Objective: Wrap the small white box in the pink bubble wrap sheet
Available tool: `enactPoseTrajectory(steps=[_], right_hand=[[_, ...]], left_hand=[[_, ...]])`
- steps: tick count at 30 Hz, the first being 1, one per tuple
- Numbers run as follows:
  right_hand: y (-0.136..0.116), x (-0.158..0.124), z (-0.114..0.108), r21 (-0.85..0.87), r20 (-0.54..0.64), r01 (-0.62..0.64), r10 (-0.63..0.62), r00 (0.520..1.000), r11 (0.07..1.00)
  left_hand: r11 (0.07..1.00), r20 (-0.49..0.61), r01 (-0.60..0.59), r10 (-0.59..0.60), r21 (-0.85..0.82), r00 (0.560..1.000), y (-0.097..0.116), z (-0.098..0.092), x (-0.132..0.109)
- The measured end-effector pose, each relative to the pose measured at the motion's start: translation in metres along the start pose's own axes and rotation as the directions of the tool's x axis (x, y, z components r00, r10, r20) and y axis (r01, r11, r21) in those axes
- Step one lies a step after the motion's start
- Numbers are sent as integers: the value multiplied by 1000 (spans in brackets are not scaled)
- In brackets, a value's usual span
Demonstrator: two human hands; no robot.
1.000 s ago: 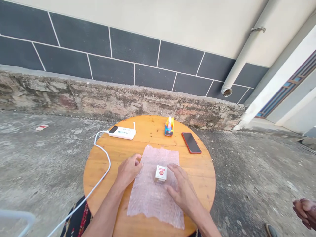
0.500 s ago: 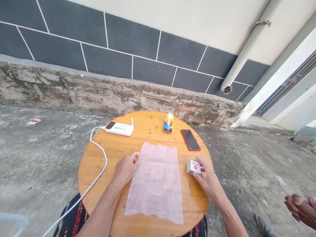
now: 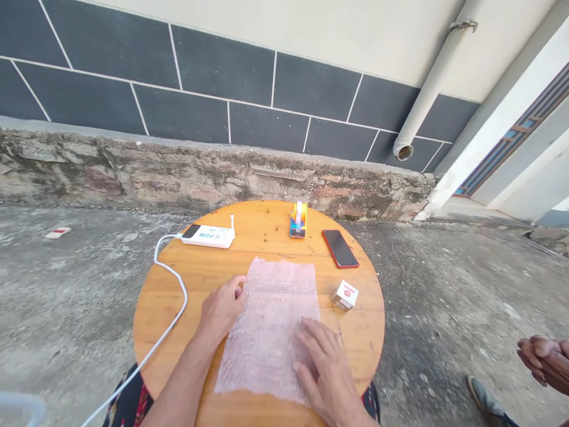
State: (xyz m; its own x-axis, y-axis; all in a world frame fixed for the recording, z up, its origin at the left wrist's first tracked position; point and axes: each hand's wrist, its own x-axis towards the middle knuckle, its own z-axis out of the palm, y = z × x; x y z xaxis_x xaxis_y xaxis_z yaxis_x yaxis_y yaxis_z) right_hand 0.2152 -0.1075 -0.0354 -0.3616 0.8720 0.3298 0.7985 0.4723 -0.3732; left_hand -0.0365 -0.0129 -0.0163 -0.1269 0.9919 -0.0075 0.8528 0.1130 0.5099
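A pale pink sheet of bubble wrap (image 3: 278, 320) lies flat on the round wooden table (image 3: 169, 320). At its upper left edge, my left hand (image 3: 221, 308) is closed, fingers curled, with thumb and forefinger on the edge. My right hand (image 3: 326, 365) rests over the sheet's lower right side, open, fingers apart and holding nothing. A small white box (image 3: 345, 295) with red print stands to the right of the sheet, apart from both hands.
A red-edged phone (image 3: 340, 248) lies at the table's right. A tape dispenser (image 3: 298, 220) stands at the back. Left of it lies a white device (image 3: 208, 236) with a white cable (image 3: 184, 290). Another person's hands (image 3: 544, 360) show at far right.
My right hand has let go of the small box, leaving it on the table, and moved left and nearer onto the bubble wrap. My left hand stays at the sheet's edge.
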Motion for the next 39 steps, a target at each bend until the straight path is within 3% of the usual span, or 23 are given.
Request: enactPoseTrajectory(steps=[4,11,13,17,21,24,28,31,33,34,37,39], right_hand=[[-6,12,1,-50,103,-7,12,995,999],[4,7,4,-41,67,5,-2,998,999],[6,9,0,-29,45,4,-3,999,1000],[-8,30,-7,-60,38,7,-5,999,998],[-16,52,-2,-61,158,135,-124,980,989],[2,49,0,-91,194,128,-109,975,988],[31,26,-14,-119,71,-29,38,997,992],[27,22,-26,117,-47,-80,86,995,990],[9,33,-25,398,-60,-96,131,990,912],[-3,43,-21,546,-30,-119,161,986,830],[-28,79,-3,850,222,-279,177,959,446],[-28,101,8,889,369,-403,181,912,219]], left_hand=[[999,-47,-20,22,42,999,3,3,-1],[992,-110,-108,115,62,987,10,-8,-13],[969,-85,-234,240,77,967,14,-12,-26],[859,28,-504,503,89,864,15,-4,-54],[842,98,-534,527,79,844,2,14,-62],[832,118,-551,542,65,832,-9,18,-59],[828,108,-561,556,17,824,-15,15,-57],[844,31,-536,536,0,844,-14,15,-61],[841,-35,-541,540,9,841,-14,16,-65],[834,-59,-551,551,17,833,-15,16,-67],[810,-72,-584,586,47,807,-19,19,-71],[803,-63,-593,596,61,801,-23,22,-73]])
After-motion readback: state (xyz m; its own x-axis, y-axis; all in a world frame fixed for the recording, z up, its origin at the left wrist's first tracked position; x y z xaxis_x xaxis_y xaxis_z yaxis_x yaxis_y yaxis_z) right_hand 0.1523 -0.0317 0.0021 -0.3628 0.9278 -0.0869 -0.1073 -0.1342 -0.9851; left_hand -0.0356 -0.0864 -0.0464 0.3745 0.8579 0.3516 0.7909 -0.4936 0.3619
